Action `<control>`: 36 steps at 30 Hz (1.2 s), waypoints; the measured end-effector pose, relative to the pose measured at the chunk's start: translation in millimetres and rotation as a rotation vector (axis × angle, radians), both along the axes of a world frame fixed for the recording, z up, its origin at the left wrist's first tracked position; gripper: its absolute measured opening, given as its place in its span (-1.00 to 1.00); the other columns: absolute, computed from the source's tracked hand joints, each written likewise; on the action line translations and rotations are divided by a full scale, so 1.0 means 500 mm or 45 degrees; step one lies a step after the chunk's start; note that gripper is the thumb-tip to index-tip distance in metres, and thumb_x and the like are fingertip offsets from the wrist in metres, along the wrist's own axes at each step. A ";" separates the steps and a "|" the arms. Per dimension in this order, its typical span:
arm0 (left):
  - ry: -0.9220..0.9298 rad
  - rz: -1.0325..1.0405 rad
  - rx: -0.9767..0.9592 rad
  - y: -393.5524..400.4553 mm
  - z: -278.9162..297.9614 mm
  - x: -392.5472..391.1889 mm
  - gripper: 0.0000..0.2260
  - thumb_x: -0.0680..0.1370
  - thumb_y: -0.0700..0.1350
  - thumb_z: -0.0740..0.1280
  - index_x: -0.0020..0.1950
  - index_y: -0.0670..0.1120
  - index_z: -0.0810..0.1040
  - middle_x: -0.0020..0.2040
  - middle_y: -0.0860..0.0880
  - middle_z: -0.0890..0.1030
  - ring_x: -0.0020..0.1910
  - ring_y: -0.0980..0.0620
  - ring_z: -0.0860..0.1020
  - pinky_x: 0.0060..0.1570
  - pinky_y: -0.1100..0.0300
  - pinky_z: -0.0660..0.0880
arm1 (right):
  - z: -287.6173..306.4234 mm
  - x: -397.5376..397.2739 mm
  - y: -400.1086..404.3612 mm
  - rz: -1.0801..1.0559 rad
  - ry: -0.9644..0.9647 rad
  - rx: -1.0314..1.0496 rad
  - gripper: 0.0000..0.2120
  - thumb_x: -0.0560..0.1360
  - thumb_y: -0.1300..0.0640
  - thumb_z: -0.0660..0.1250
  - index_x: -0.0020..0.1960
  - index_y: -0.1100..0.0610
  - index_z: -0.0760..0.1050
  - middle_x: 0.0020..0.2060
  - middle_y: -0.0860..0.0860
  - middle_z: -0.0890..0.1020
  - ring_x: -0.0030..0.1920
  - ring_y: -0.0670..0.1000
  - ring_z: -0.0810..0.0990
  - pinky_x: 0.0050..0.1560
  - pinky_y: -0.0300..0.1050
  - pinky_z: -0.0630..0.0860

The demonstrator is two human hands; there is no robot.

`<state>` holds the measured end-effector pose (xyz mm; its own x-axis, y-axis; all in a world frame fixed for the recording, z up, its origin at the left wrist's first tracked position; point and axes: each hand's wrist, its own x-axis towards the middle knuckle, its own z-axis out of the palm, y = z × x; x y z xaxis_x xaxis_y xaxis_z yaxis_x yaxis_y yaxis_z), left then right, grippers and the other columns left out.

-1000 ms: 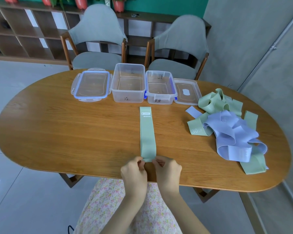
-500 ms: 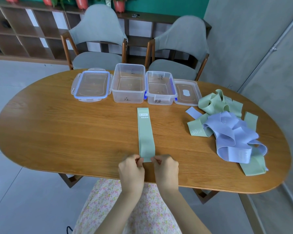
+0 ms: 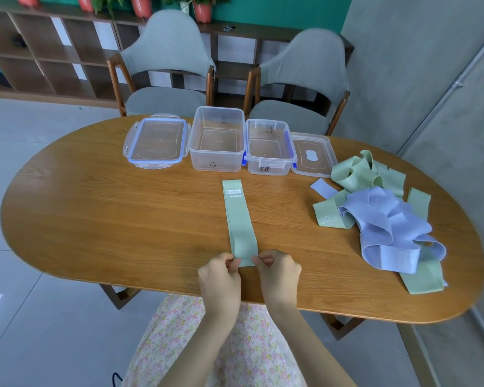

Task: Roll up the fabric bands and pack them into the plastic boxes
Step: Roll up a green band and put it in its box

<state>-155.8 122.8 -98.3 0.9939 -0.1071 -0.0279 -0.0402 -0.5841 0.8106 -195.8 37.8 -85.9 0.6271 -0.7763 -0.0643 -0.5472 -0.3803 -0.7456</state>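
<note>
A pale green fabric band point(image 3: 239, 223) lies flat and straight on the wooden table point(image 3: 95, 219), running from near the boxes to the front edge. My left hand point(image 3: 220, 277) pinches its near left corner and my right hand point(image 3: 278, 275) pinches its near right corner. Two clear plastic boxes stand open at the back: a larger one point(image 3: 217, 142) and a smaller one point(image 3: 270, 148) to its right. A tangled pile of green bands point(image 3: 358, 174) and lilac bands point(image 3: 389, 227) lies at the right of the table.
A blue-rimmed lid point(image 3: 157, 142) lies left of the larger box and a clear lid point(image 3: 312, 155) right of the smaller one. Two grey chairs point(image 3: 165, 76) stand behind the table. A grey wall point(image 3: 444, 107) runs along the right.
The green band's far end has slid a little to the left on the table. Both hands stay pinching its near end and have shifted slightly left.
</note>
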 end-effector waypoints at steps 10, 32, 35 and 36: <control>-0.102 0.013 0.019 -0.007 -0.004 -0.024 -0.86 0.51 -0.27 0.33 -0.05 -0.14 0.68 -0.23 -0.14 0.66 -0.23 -0.13 0.60 -0.22 0.12 0.46 | -0.016 -0.011 0.018 0.075 0.035 -0.109 -0.63 0.47 0.23 0.35 -0.46 0.08 0.31 -0.55 -0.08 0.40 -0.49 -0.05 0.31 -0.43 -0.26 0.23; -0.048 -0.014 0.020 0.032 -0.008 -0.026 -0.91 0.51 -0.21 0.36 -0.18 -0.07 0.62 -0.29 0.01 0.64 -0.25 -0.05 0.59 -0.27 0.13 0.42 | -0.031 -0.037 0.063 0.055 -0.081 -0.173 -0.77 0.48 0.26 0.35 -0.34 0.12 0.46 -0.35 -0.08 0.47 -0.43 -0.19 0.36 -0.38 -0.39 0.27; -0.087 0.001 0.043 0.027 -0.018 -0.035 -0.91 0.50 -0.23 0.35 -0.10 -0.08 0.64 -0.25 -0.03 0.64 -0.24 -0.06 0.59 -0.27 0.19 0.38 | -0.035 -0.033 0.061 0.031 -0.060 -0.208 -0.66 0.46 0.26 0.35 -0.38 0.04 0.29 -0.50 -0.11 0.34 -0.49 -0.10 0.27 -0.41 -0.28 0.19; -0.098 -0.007 0.046 0.025 -0.021 -0.038 -0.89 0.50 -0.24 0.35 -0.07 -0.09 0.65 -0.23 -0.04 0.64 -0.23 -0.06 0.60 -0.26 0.19 0.39 | -0.035 -0.032 0.060 0.022 -0.054 -0.202 -0.70 0.46 0.25 0.36 -0.37 0.04 0.34 -0.50 -0.10 0.40 -0.47 -0.09 0.33 -0.40 -0.22 0.26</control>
